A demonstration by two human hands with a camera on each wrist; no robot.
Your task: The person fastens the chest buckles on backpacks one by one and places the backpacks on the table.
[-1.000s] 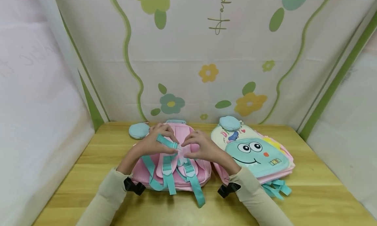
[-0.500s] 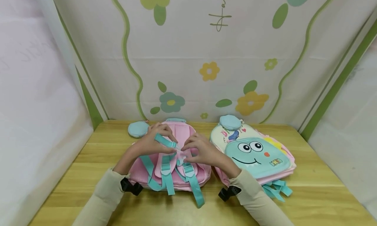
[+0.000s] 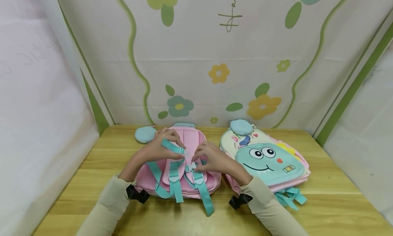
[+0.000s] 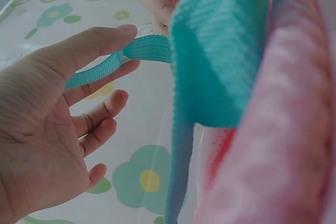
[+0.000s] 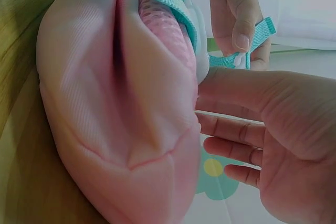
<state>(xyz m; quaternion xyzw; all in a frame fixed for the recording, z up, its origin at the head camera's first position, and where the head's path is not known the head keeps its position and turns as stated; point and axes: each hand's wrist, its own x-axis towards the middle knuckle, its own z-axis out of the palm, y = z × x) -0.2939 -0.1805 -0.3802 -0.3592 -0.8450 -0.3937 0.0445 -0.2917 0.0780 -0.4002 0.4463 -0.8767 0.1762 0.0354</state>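
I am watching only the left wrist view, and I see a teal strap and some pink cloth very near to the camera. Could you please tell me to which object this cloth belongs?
Observer: It belongs to a pink backpack, which the head view shows lying with its shoulder straps facing up.
Operator: Thank you. Is there also another bag near it?
Observer: Yes, a second backpack with a smiling cartoon face lies beside it, on the person's right side.
Operator: For me the right grip is partly hidden. What is it near to?
Observer: It is right at a white buckle; whether it pinches it, I cannot tell.
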